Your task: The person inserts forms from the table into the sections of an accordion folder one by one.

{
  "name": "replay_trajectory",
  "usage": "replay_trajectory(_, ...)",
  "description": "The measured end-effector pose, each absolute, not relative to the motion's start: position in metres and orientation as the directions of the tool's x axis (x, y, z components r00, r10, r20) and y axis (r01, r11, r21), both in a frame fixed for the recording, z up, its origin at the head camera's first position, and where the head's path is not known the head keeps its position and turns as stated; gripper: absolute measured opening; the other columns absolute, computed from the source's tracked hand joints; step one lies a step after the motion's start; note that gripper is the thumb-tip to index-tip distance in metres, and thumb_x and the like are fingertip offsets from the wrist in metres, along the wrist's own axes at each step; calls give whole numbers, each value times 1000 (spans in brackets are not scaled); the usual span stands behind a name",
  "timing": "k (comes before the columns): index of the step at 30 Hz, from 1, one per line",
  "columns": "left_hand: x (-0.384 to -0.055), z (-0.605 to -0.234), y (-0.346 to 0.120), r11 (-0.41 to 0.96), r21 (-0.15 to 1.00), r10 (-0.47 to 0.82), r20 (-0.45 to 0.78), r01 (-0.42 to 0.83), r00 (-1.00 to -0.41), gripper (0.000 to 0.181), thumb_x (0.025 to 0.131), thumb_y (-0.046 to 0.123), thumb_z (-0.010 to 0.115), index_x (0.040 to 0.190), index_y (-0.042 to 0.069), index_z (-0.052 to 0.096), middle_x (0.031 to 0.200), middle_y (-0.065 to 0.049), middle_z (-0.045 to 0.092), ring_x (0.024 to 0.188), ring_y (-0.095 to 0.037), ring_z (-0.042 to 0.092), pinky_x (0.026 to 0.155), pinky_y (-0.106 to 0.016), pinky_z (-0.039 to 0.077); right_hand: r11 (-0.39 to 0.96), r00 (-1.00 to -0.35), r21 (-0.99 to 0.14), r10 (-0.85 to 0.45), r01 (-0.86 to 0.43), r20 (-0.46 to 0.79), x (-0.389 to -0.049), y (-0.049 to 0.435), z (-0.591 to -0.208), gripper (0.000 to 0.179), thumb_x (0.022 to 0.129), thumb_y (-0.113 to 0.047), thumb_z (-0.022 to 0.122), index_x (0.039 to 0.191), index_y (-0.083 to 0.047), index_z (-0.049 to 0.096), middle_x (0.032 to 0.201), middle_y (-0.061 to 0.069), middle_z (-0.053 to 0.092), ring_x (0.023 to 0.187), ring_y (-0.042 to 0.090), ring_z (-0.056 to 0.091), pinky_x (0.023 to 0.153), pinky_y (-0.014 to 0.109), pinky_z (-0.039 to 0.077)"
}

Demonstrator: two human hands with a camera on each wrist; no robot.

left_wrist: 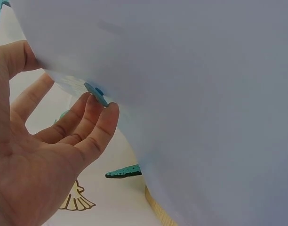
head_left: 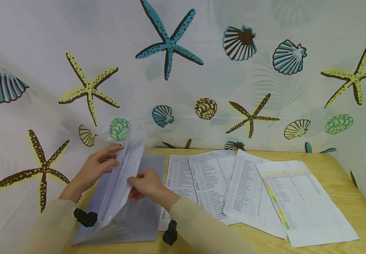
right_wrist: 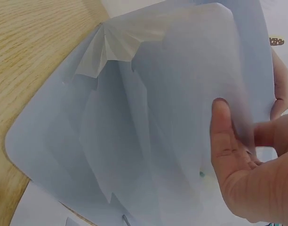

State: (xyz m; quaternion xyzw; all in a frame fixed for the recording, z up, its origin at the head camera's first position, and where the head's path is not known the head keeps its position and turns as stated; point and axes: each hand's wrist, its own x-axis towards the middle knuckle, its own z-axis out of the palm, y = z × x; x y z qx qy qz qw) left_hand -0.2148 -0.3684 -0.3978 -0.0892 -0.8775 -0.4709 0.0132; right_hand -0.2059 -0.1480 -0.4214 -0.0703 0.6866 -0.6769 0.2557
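Observation:
A translucent blue-grey plastic document folder (head_left: 145, 218) lies at the left of the table with its front part lifted. Pleated side folds (right_wrist: 130, 37) show between its panels. My left hand (head_left: 98, 165) holds the raised flap (left_wrist: 191, 94) near its edge, fingertips at a small teal snap button (left_wrist: 96, 94). Beside it, a printed sheet (head_left: 124, 176) stands upright and tilted within the folder. My right hand (head_left: 146, 185) pinches the edge of a raised folder panel (right_wrist: 191, 84) along that sheet, thumb pressed on the panel's outer face and fingers behind.
Right of the folder, several printed sheets (head_left: 211, 173) overlap on the wooden table (head_left: 341, 183). The rightmost sheet (head_left: 316, 211) has a column of coloured cells. A white cloth (head_left: 208, 81) patterned with starfish and shells hangs behind the table and at both sides.

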Motion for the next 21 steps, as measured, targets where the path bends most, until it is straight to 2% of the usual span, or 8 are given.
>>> replay_trajectory(8, -212, -392, -367, 538, 826, 143, 106, 167, -984, 53, 106, 20, 61, 157, 14, 49, 158, -18, 49, 114, 5, 55, 85, -27, 56, 102, -888, -971, -394, 214, -237, -207, -151, -422, 30, 100, -12, 70, 71, -3, 67, 67, 21, 73, 51, 21, 71, 54, 35, 61)
replay_trajectory(16, -212, -393, -367, 540, 826, 141, 99, 160, -985, 54, 106, 21, 60, 158, 16, 48, 159, -17, 49, 115, 4, 55, 85, -27, 55, 112, -896, -973, -381, 203, -230, -206, -150, -421, 23, 101, -17, 69, 86, -1, 76, 68, 21, 74, 52, 23, 72, 55, 36, 62)
replay_trajectory(21, -213, -394, -368, 532, 829, 140, 112, 170, -984, 52, 106, 20, 60, 157, 13, 49, 154, -20, 54, 109, 6, 58, 84, -27, 56, 136, -900, -978, -387, 160, -201, -205, -143, -419, 27, 102, -16, 68, 79, -1, 73, 64, 17, 72, 49, 18, 69, 53, 36, 61)
